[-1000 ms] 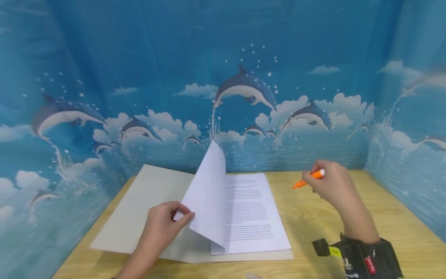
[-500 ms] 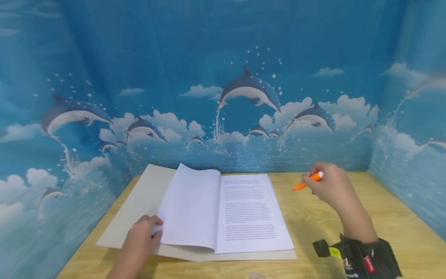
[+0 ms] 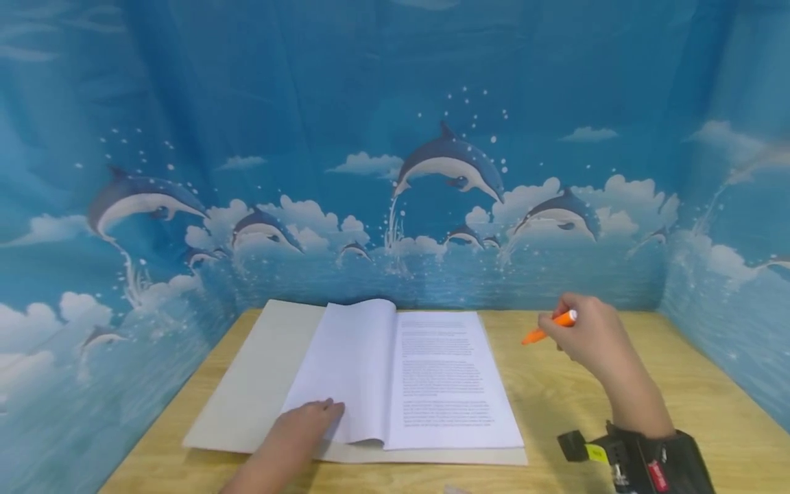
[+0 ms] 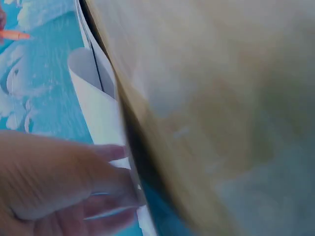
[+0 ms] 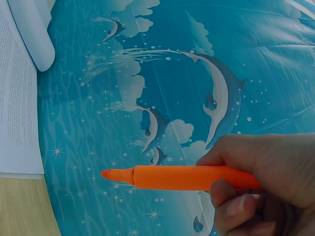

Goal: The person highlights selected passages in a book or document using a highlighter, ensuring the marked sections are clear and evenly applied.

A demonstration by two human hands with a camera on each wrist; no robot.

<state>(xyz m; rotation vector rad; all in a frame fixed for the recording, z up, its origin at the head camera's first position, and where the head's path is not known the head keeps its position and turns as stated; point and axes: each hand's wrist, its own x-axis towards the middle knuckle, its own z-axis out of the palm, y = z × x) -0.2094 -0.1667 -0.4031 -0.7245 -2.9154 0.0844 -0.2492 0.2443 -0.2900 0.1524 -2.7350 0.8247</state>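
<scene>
A bound stack of printed pages [image 3: 444, 381] lies spread out in its pale cover [image 3: 247, 384]. One blank-backed page [image 3: 352, 357] is folded over to the left and bulges near the spine. My left hand [image 3: 302, 429] rests on the lower part of that page, its fingertips touching the paper; the left wrist view shows these fingers [image 4: 113, 182] at the page edge. Right of the pages, my right hand [image 3: 586, 336] holds an uncapped orange highlighter [image 5: 182, 177] between thumb and fingers, above the table. The highlighter's tip points left, apart from the paper.
The light wood table [image 3: 543, 391] carries the document. Behind and beside it hangs a blue curtain [image 3: 333, 103] printed with dolphins and clouds. A black strap [image 3: 654, 463] circles the right wrist. A small pale object [image 3: 455, 490] shows at the bottom edge.
The page in my left hand has come down from upright to lie on the left side. My left hand has let go of its edge and moved right onto it. The right hand holds steady.
</scene>
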